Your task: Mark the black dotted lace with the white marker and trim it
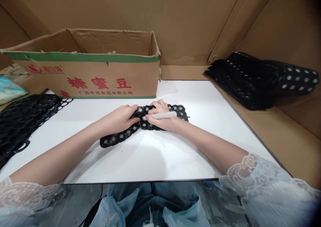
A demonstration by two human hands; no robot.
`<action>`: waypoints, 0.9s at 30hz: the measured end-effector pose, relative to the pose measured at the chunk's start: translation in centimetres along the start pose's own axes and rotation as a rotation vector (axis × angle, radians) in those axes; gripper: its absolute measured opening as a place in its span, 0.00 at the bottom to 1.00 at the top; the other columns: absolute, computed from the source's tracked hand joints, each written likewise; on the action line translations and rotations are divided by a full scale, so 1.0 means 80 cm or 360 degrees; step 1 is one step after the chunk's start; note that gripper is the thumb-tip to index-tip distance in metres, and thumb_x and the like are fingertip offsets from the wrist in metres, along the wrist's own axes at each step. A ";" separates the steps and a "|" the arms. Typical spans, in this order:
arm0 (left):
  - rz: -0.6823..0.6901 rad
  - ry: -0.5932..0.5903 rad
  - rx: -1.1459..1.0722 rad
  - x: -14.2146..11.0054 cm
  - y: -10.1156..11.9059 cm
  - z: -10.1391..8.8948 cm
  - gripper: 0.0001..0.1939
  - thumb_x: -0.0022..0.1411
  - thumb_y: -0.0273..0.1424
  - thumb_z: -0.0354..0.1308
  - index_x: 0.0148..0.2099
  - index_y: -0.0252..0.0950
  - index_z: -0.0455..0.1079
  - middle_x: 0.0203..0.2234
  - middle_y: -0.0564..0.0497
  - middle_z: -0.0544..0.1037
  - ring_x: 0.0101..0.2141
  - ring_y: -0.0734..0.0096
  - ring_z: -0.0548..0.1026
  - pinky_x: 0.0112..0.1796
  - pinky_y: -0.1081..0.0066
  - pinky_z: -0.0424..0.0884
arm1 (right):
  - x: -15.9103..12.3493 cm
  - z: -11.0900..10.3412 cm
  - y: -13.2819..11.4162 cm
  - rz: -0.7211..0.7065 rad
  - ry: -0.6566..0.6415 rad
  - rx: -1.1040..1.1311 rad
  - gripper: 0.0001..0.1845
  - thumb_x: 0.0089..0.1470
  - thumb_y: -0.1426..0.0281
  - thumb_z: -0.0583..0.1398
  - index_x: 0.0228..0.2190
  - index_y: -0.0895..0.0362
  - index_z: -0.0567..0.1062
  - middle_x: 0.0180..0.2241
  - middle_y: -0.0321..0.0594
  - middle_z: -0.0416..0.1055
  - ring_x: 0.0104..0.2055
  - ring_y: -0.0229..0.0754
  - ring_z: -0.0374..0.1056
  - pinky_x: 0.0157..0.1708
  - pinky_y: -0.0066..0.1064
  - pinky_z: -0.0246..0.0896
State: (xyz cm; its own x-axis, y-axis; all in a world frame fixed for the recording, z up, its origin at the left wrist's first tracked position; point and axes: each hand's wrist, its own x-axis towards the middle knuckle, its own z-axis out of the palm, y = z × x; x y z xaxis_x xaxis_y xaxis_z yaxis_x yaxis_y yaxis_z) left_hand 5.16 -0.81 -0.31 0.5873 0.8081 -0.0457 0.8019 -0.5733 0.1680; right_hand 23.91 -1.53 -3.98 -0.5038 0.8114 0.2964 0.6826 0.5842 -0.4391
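The left hand (122,119) has its grip on a black strip (121,136); if that shifts, the white pen (167,115) in the right hand (160,115), at three o'clock, could slip.

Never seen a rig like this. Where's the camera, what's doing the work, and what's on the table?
No machine here: one person works with two bare hands. The single picture comes from a camera worn on their head, looking forward and down. On the white table, the left hand is on some black dotted material; whether it grips or presses is unclear. The right hand holds a white pen-like tool over it. Behind stands a cardboard box; black netting lies left, a black dotted pile right.
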 end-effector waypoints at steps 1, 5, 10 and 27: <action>0.0039 0.0022 0.0095 0.000 0.000 0.001 0.11 0.58 0.38 0.45 0.31 0.36 0.57 0.26 0.47 0.70 0.29 0.62 0.69 0.27 0.70 0.60 | 0.000 -0.001 0.002 -0.0014 -0.0001 0.0036 0.17 0.52 0.64 0.50 0.16 0.57 0.67 0.34 0.40 0.60 0.43 0.44 0.50 0.43 0.38 0.46; 0.0028 0.0014 0.0306 -0.001 0.005 0.005 0.13 0.60 0.37 0.42 0.28 0.35 0.59 0.25 0.45 0.71 0.27 0.62 0.69 0.27 0.69 0.59 | -0.002 -0.001 0.000 -0.0038 0.0033 0.0091 0.16 0.51 0.65 0.52 0.17 0.57 0.68 0.37 0.40 0.62 0.46 0.44 0.50 0.46 0.40 0.43; -0.0077 -0.0075 0.0185 -0.002 0.002 0.001 0.16 0.60 0.40 0.40 0.29 0.36 0.60 0.20 0.48 0.70 0.21 0.65 0.68 0.21 0.71 0.55 | 0.001 -0.015 0.003 0.0002 -0.0103 0.0317 0.18 0.51 0.64 0.51 0.14 0.58 0.64 0.32 0.39 0.63 0.43 0.43 0.54 0.45 0.38 0.46; 0.0150 0.0289 -0.0256 0.014 -0.008 0.018 0.16 0.61 0.38 0.39 0.46 0.35 0.58 0.39 0.46 0.71 0.37 0.64 0.69 0.37 0.69 0.63 | 0.005 -0.021 0.015 0.0375 0.0155 0.0898 0.13 0.47 0.69 0.51 0.25 0.56 0.75 0.33 0.35 0.73 0.40 0.40 0.65 0.44 0.31 0.56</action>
State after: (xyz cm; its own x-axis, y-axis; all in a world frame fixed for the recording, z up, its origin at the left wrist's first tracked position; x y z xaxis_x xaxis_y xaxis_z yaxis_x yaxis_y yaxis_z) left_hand 5.49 0.25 -1.89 0.6178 0.7714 0.1529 0.7081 -0.6302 0.3186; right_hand 25.44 -0.45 -2.97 -0.3046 0.9310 0.2013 0.3709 0.3106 -0.8752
